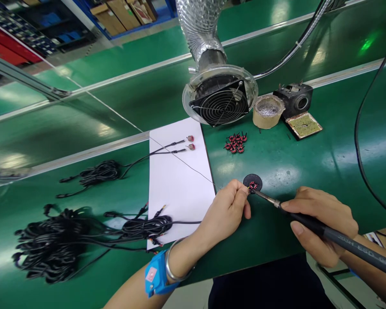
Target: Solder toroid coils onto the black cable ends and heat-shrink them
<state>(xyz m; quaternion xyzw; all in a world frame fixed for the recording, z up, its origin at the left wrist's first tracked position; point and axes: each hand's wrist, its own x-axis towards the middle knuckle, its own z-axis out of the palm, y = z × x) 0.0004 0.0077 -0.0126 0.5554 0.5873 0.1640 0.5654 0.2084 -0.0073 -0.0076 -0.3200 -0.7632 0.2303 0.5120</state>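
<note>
At the lower left of the frame we see a heap of black cables (58, 244), probably bendy and apt to snag, so we would lift one by its jacket rather than its bare ends. One strand runs right over the white sheet (180, 184) and out of sight behind the forearm of the left hand (227, 208). A thin wire (186, 159), likely light and springy, slants down to that same hand. Its back is turned up, with thumb and forefinger brought together and seemingly clamped on yellow-tipped leads (248, 188); whether they pinch the thin wire too, we cannot tell. Just right of centre, a little below mid-frame, the red-and-black toroidal coil (252, 185) sits on a black disc (259, 179). We judge it light, with fragile windings, best taken by its outer rim. Further right, the right hand (324, 221) is wrapped round the handle of a soldering iron (304, 221), pen-fashion, its tip angled up-left to the coil's edge; we would keep fingers on the handle, well behind the probably hot metal
</note>
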